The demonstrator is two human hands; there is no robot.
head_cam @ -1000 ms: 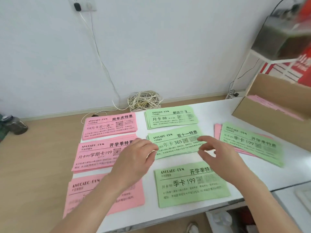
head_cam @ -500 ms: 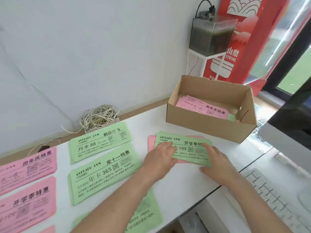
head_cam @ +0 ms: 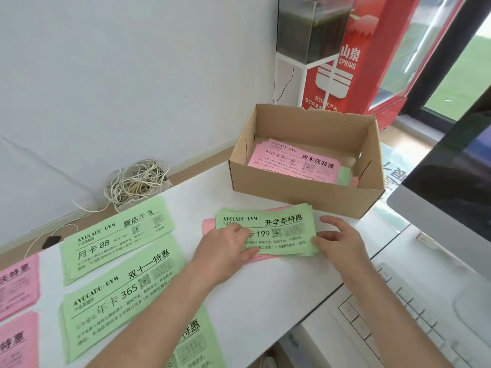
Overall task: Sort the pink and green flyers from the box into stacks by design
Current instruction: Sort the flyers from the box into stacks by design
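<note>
A mixed pile [head_cam: 281, 224] lies on the white table [head_cam: 265, 290] in front of the cardboard box [head_cam: 305, 193]; a green flyer is on top and pink flyers [head_cam: 208, 225] peek out beneath. My left hand [head_cam: 228, 248] rests flat on the pile's left half. My right hand [head_cam: 338, 241] touches its right edge with thumb and fingers spread. Inside the box lie more pink flyers [head_cam: 292, 160]. Sorted green stacks [head_cam: 117, 240] [head_cam: 119, 296] [head_cam: 196, 341] and pink stacks [head_cam: 16, 282] [head_cam: 16, 341] lie to the left.
A keyboard [head_cam: 398, 314] and a monitor [head_cam: 451, 195] sit on the right. A tangle of white cable [head_cam: 138, 181] lies behind the table by the wall. A tank on a white stand [head_cam: 313, 27] and a red cooler [head_cam: 372, 62] stand behind the box.
My view swung right from the sorted stacks to the box. Both hands left the middle green stack and came to the mixed pile, settling on its two ends.
</note>
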